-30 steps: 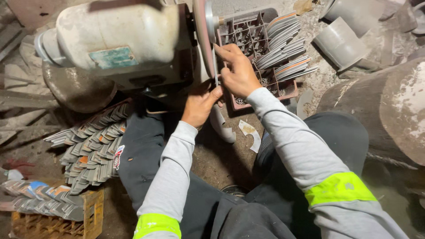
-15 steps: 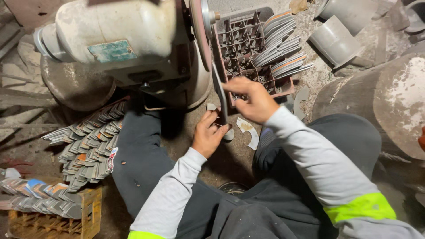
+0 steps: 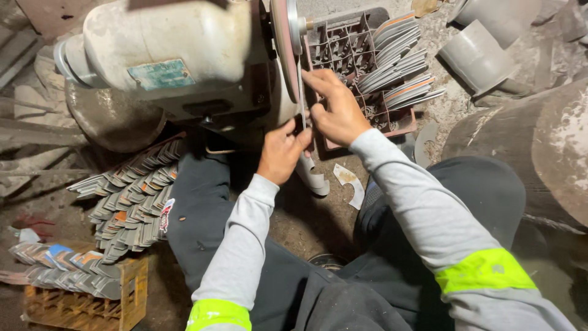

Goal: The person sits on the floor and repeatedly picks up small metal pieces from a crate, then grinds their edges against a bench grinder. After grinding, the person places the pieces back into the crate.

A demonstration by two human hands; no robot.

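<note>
My right hand (image 3: pixel 335 111) and my left hand (image 3: pixel 280 152) both pinch a thin flat metal piece (image 3: pixel 304 116) held on edge. Its edge is at the rim of the grinding wheel (image 3: pixel 283 52) of a cream-coloured bench grinder (image 3: pixel 174 49). The left hand grips the piece from below, the right from the side and above. Just behind the right hand stands a reddish compartment crate (image 3: pixel 343 46) with several flat metal pieces (image 3: pixel 401 70) standing in its slots.
A fanned pile of similar metal pieces (image 3: pixel 128 196) lies left of my knee, and more rest on an orange crate (image 3: pixel 86 300). Grey pipe sections (image 3: pixel 478 55) stand at the upper right, a large dusty drum (image 3: pixel 539 147) at the right. A cut scrap (image 3: pixel 350 182) lies on the floor.
Both hands have risen from in front of my lap up to the grinding wheel, bringing the thin metal piece to the wheel's rim.
</note>
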